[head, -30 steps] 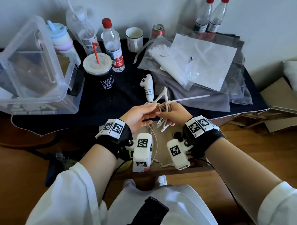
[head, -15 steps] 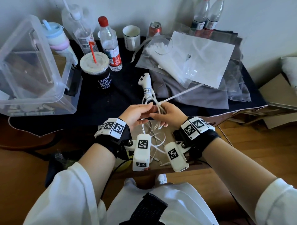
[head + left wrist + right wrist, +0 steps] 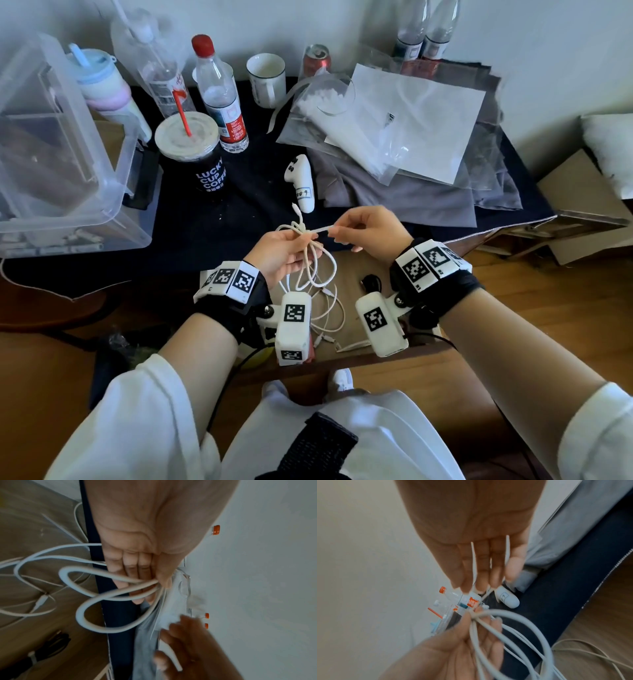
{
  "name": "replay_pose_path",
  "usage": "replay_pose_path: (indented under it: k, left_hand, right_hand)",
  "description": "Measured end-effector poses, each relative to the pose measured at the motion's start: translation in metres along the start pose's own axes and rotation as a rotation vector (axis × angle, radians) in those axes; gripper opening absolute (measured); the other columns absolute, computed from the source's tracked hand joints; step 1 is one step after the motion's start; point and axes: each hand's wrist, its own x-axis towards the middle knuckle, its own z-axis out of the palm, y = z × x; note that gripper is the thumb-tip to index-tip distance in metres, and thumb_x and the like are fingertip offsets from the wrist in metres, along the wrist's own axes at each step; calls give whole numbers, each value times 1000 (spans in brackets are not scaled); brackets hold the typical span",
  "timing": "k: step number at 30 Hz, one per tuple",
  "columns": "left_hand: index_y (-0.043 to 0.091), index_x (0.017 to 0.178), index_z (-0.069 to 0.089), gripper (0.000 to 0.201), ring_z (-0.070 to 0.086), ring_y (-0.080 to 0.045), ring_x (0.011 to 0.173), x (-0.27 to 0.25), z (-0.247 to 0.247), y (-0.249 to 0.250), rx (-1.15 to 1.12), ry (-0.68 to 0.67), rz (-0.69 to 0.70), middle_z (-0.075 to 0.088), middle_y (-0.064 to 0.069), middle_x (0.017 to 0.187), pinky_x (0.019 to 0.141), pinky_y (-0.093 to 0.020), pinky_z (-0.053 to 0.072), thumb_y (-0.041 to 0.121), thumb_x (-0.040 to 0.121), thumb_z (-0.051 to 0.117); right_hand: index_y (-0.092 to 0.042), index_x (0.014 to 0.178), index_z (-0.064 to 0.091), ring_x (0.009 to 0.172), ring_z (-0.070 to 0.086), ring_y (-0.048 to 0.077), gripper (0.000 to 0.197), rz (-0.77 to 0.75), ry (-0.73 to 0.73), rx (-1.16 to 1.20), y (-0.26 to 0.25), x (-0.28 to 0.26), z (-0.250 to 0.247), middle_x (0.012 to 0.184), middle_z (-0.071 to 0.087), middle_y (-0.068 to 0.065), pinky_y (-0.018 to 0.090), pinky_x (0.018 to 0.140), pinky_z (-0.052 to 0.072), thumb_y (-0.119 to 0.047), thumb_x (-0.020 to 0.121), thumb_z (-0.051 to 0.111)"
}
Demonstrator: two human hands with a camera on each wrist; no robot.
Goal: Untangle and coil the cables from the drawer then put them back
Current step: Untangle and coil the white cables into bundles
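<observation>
My left hand (image 3: 284, 246) grips a coiled white cable (image 3: 317, 263) at its gathered top, and the loops hang down over the open wooden drawer (image 3: 352, 267). My right hand (image 3: 363, 229) pinches a thin white tie strip (image 3: 320, 230) that runs from the gathered top of the coil to its fingertips. In the left wrist view the coil (image 3: 82, 615) loops out from my left hand (image 3: 142, 574). In the right wrist view two runs of the strip (image 3: 473, 563) lie across my right hand (image 3: 479, 568). Loose white cables (image 3: 329, 318) and a black cable (image 3: 371, 282) lie in the drawer.
On the dark table behind stand a white controller (image 3: 301, 181), a coffee cup with a red straw (image 3: 191, 150), water bottles (image 3: 219, 92), a mug (image 3: 266, 78) and a can (image 3: 317, 56). A clear plastic bin (image 3: 61, 154) is at left, plastic bags (image 3: 411, 126) at right.
My hands have moved apart. The right hand has drawn the strip out to the right of the coil. The cable loops now hang lower under my left hand.
</observation>
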Motion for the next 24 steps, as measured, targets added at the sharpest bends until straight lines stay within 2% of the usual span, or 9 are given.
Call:
replay_pose_path:
  k: [3,5,6,8,10,13,17,21,24]
  left_hand:
    - [1,103,57,15,62,-14,78,-2,1,-4,86,-57,38,62,-10,86,65,-16,55,3,95,45]
    - [1,108,54,18,63,-10,73,-2,3,-6,73,-74,65,61,-9,84,68,-15,55,-2,93,44]
    - [1,108,55,19,64,-9,71,-2,3,-6,67,-75,79,62,-8,82,70,-15,55,-4,93,44]
    - [2,106,57,19,65,-7,68,-3,2,-6,84,-64,97,64,-4,76,70,-16,55,-4,93,44]
    - [4,101,60,17,65,-7,64,-2,1,-5,106,-48,94,66,-2,71,67,-17,55,-2,93,46]
    - [3,95,62,15,64,-7,57,-5,1,-3,123,-39,75,65,-4,67,61,-19,56,-2,92,48]
    - [7,89,64,16,61,-10,57,-6,3,-5,143,-55,63,59,-9,70,61,-22,57,0,92,50]
    - [3,84,62,12,60,-11,54,-4,6,-9,160,-54,56,59,-6,62,65,-26,57,0,90,53]
    - [1,82,60,11,60,-9,52,-4,8,-11,121,-33,55,58,-6,62,62,-24,58,-3,89,53]
  right_hand:
    - [-20,88,69,81,58,8,6,-104,121,-86,1,1,-3,88,67,-3,24,80,46,-22,83,67]
    - [-23,102,67,99,56,8,18,-94,89,-309,4,4,-2,103,66,-7,29,95,36,-30,86,62]
    - [-26,103,65,100,54,7,19,-50,56,-411,4,5,-1,101,66,-11,33,99,30,-36,88,57]
    - [-27,93,65,87,55,6,18,31,13,-453,6,6,1,80,64,-13,33,94,30,-39,91,52]
    - [-20,85,66,67,50,5,19,46,19,-361,8,7,4,63,54,-13,26,76,36,-34,91,54]
    - [-14,86,67,57,42,4,19,29,32,-342,6,6,9,57,46,-12,20,58,33,-29,90,57]
    - [-14,85,68,61,45,6,16,11,41,-346,5,6,11,59,48,-13,22,60,35,-28,88,59]
    - [-12,85,68,70,50,11,16,-5,33,-354,2,6,15,67,56,-7,23,66,38,-27,85,64]
    - [-10,85,69,65,52,6,14,-26,5,-280,-5,7,16,64,56,-12,18,67,42,-23,83,67]
